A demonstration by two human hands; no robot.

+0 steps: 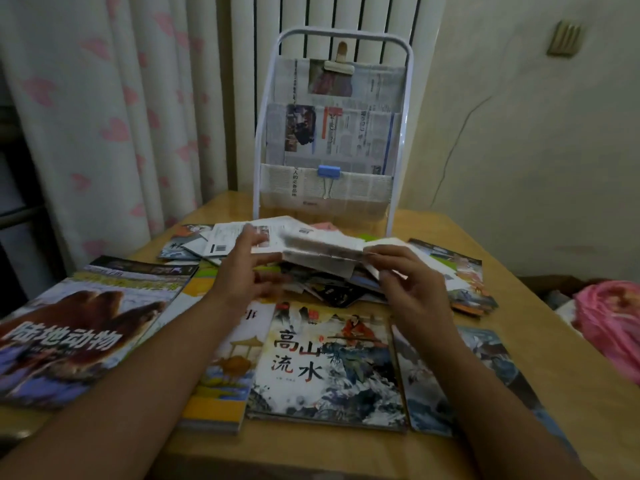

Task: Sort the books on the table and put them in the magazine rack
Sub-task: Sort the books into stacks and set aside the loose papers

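Head view: flat glossy books (330,362), wire-framed rack (330,133)

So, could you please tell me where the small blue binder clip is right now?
In the head view, the small blue binder clip sits centre frame, clipped on the top edge of the lowest newspaper-lined pocket of the white metal magazine rack behind the scattered books.
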